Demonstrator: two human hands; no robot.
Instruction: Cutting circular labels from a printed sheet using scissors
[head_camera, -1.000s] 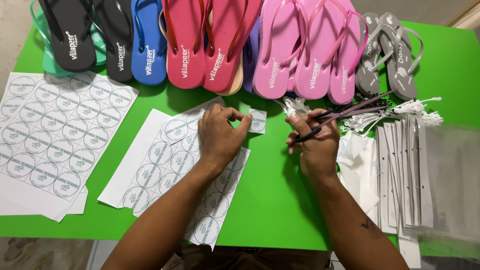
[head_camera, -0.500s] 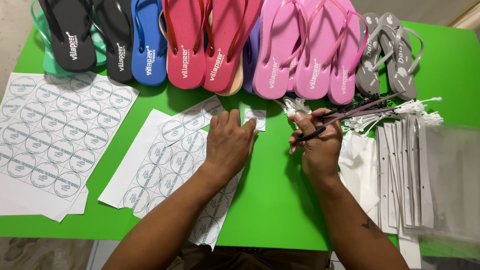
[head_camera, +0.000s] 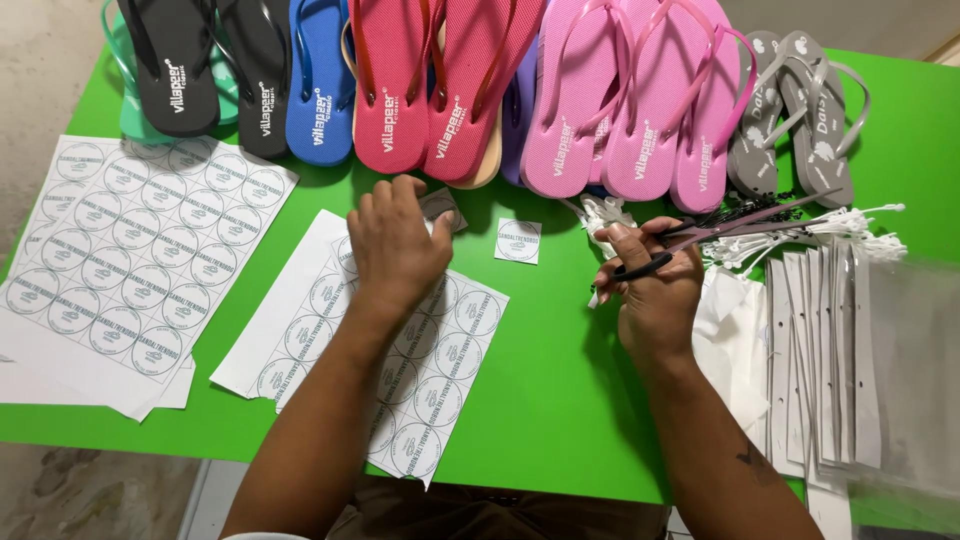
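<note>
Pressing left hand (head_camera: 400, 245), fingers curled, on sticker sheet (head_camera: 440, 385) at frame middle. Right hand (head_camera: 655, 290) gripping scissors (head_camera: 720, 232), blades pointing right. Cut sticker (head_camera: 518, 240) lying loose between hands; could be getting brushed off table. Blades could be snagging white ties (head_camera: 850, 225).

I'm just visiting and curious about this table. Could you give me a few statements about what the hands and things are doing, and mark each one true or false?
1. The right hand holds scissors. True.
2. The left hand rests on a black flip-flop. False: it lies on the sticker sheet.
3. One cut-out square sticker lies alone on the green table. True.
4. The flip-flops are stacked in a box. False: they lie in a row along the table's far edge.
5. The grey flip-flops lie at the right end of the row. True.
</note>
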